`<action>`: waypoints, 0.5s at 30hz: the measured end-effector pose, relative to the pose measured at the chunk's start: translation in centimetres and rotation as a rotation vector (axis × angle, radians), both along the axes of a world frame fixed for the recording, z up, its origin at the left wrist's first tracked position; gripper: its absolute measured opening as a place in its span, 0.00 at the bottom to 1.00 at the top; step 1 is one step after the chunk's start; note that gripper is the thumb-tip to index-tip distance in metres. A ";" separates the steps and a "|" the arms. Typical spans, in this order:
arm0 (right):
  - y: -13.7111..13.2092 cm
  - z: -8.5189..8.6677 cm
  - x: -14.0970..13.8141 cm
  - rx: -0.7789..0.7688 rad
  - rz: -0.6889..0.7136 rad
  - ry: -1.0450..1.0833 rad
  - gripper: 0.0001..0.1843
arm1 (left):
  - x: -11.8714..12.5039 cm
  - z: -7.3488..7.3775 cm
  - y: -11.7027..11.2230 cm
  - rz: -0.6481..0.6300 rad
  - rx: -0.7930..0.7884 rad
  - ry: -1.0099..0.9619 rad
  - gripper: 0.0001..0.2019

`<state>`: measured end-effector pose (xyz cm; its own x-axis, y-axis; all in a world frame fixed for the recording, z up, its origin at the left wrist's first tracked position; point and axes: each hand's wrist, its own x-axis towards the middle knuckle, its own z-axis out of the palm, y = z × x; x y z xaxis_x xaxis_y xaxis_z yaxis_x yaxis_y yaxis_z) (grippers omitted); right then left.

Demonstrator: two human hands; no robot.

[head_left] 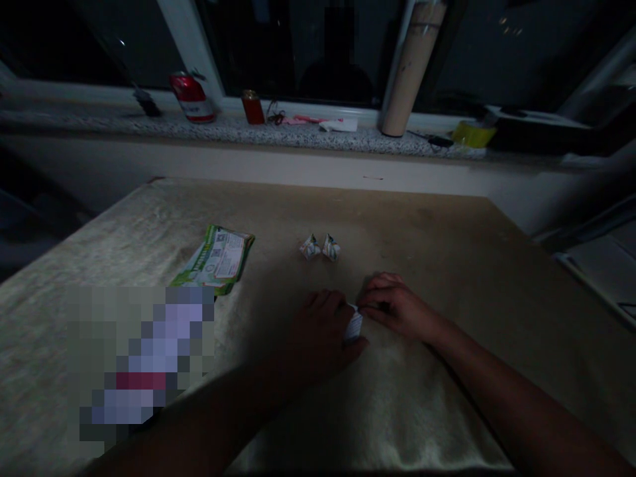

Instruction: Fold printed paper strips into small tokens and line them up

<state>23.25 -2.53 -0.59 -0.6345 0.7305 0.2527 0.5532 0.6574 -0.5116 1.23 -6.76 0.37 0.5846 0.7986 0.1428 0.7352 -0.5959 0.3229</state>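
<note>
Low over the table, a small piece of white printed paper [354,324] shows between my two hands. My left hand [322,331] covers its left part, with the thumb along the near side and the fingers on the far side. At the paper's upper right corner, my right hand [392,301] has its thumb and fingertips pinched together. Beyond my hands stand two small folded paper pieces, a left one [311,247] and a right one [330,248], side by side with pointed tips. How much paper lies under my left palm is hidden.
A green and white packet [218,258] lies at the left on the cloth-covered table [422,238]. Nearer is a blurred-out bluish object [163,344]. The granite windowsill [308,136] carries a red can [193,99], a jar [253,107], a cardboard tube [412,69] and yellow tape [474,134].
</note>
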 end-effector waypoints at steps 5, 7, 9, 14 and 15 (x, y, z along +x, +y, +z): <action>0.0 -0.4 -0.3 0.017 -0.039 0.014 0.04 | -1.0 -0.2 0.8 -0.060 -0.061 -0.085 0.11; -0.1 -0.3 -0.4 0.014 -0.042 0.001 0.07 | -1.4 -0.3 1.1 -0.053 -0.076 -0.107 0.14; -0.4 -0.2 -0.5 0.007 -0.040 -0.024 0.13 | -1.7 -0.4 1.3 -0.030 -0.080 -0.109 0.18; -1.1 0.6 -0.5 -0.004 -0.069 -0.088 0.21 | -1.9 -0.5 1.3 -0.035 -0.055 -0.063 0.27; -1.2 0.6 -0.6 -0.007 -0.070 -0.089 0.23 | -1.9 -0.6 1.2 -0.036 -0.048 -0.059 0.27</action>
<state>22.69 -3.71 0.06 -0.6018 0.7751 0.1923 0.6409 0.6124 -0.4627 -0.65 -5.54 -0.19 0.6047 0.7841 0.1398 0.6928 -0.6044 0.3934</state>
